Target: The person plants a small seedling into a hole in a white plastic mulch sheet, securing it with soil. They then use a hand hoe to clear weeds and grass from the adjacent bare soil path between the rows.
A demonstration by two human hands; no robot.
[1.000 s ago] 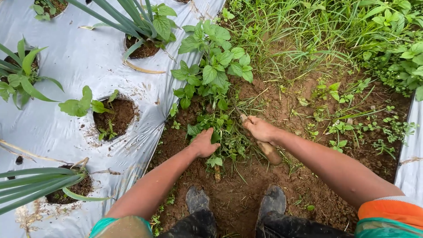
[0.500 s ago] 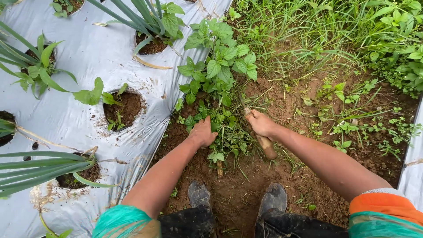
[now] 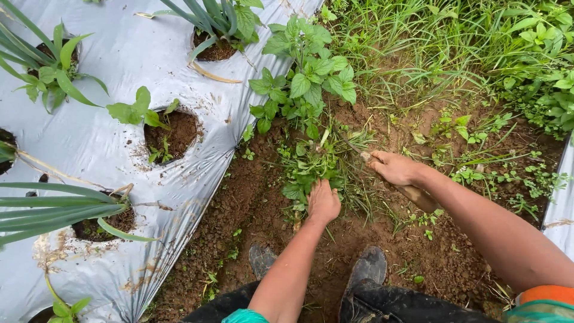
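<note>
Setting: an outdoor garden bed in daylight, seen from above the person's own arms; no walls, only soil, plastic and greenery.
Plastic mulch sheet [image 3: 119,78]: the largest surface, silvery-white, covering the whole left side, creased and smeared with dirt, its edge running diagonally from far centre to near left. A second strip of the same sheet [image 3: 562,203] shows at the right edge.
Bare soil furrow [image 3: 239,221]: brown, crumbly, damp-looking earth between the two sheets, filling the centre and near ground.
Grass patch [image 3: 430,42]: thick green blades and leafy growth across the far right.
Leafy weed clump [image 3: 305,90]: broad-leaved stems standing at the sheet's edge, far centre, running down into lower weeds [image 3: 311,164] just beyond the hands.
Planting holes: round cuts in the sheet showing dark soil; one [image 3: 170,134] with a small seedling, others holding long strap-leaved plants [image 3: 54,206] at left.
Boots [image 3: 368,269]: dark and muddy, planted in the furrow, near centre.
Right hand [image 3: 394,168]: fingers wrapped tight round a wooden handle [image 3: 415,194]; its working end is buried in the weeds, so I cannot tell what tool it is.
Left hand [image 3: 323,200]: fingers closed into the low weeds at soil level, gripping their stems, just left of the right hand.
</note>
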